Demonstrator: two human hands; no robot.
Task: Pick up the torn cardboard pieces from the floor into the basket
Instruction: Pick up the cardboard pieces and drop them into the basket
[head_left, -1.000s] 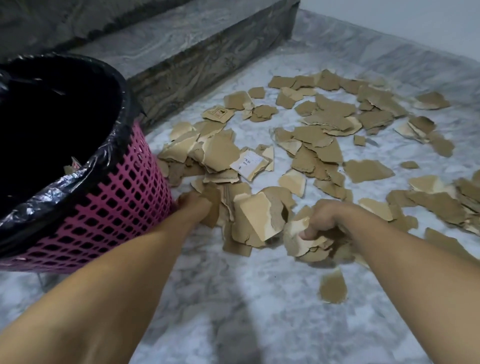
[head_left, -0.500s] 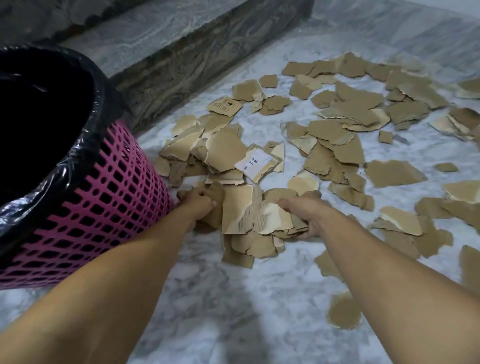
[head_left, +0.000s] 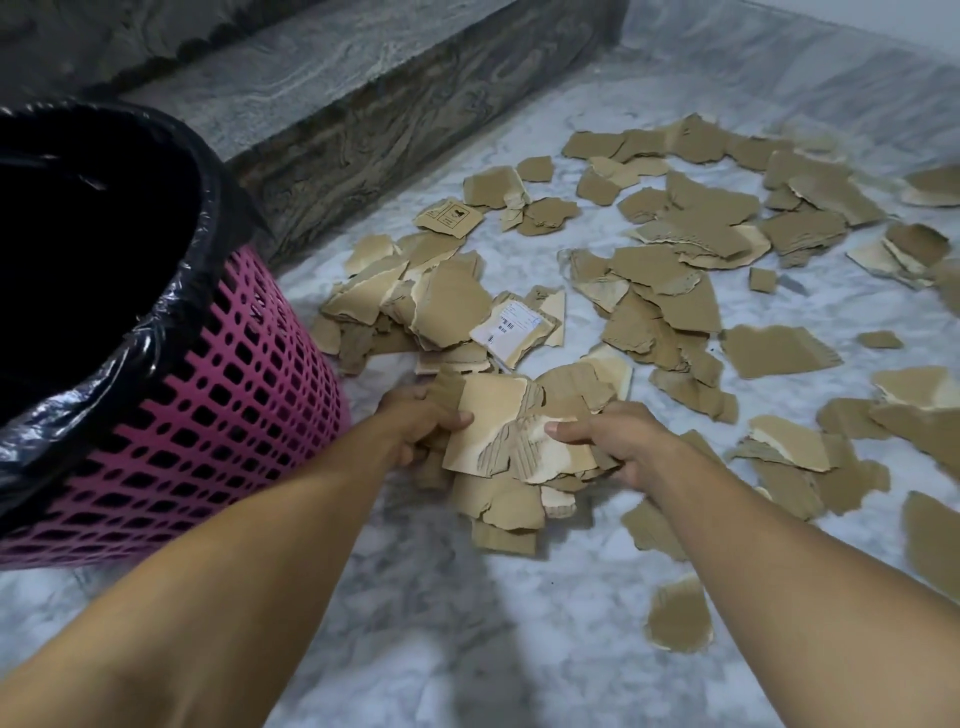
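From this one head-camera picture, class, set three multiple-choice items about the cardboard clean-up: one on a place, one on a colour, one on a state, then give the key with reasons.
1. Where does the basket stand relative to the hands?
A. To the left
B. To the right
C. Behind the step

2. What colour is the basket's lattice wall?
A. Blue
B. Pink
C. White

3. What are the left hand and right hand doing?
A. Resting flat on bare floor
B. Together gripping a bundle of torn cardboard pieces
C. Holding the bin liner

Key: 1 A, the basket fills the picture's left side; 2 B, its lattice below the black liner is pink; 3 B, thumbs and fingers of both hands curl round the bundle from either side.
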